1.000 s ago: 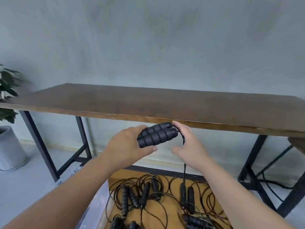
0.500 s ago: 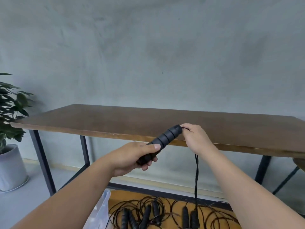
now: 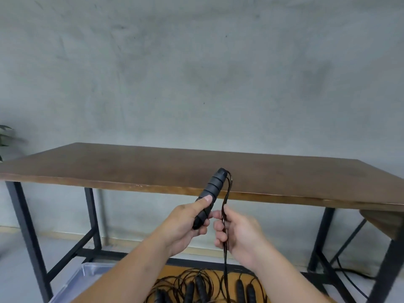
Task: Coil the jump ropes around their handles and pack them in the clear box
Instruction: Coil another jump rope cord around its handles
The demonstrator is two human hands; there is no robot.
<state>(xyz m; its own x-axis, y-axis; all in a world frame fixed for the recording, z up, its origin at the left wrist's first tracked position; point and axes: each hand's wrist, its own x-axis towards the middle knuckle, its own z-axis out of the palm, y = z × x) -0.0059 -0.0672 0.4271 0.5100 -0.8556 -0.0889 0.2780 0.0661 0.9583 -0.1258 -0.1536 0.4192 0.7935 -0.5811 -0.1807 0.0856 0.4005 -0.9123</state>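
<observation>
My left hand [image 3: 185, 224] grips the lower end of the black ribbed jump rope handles [image 3: 213, 189], which point up and to the right in front of the table edge. A thin black rope [image 3: 226, 259] leaves the handle tops, bends down and runs through my right hand [image 3: 238, 232], whose fingers curl round it just right of the handles. Below the hand the rope drops straight to the floor. Several more black jump ropes [image 3: 203, 288] lie tangled on a brown surface at the bottom. A corner of the clear box [image 3: 87, 270] shows at the lower left.
A long brown wooden table [image 3: 153, 167] on black metal legs stands in front of a grey wall. A potted plant's leaves [image 3: 5, 134] show at the far left edge. A black cable [image 3: 349, 274] runs along the floor at the right.
The view has tilted up. My right hand slid down from the handle tops along the rope to beside my left hand. The handles now stand more upright.
</observation>
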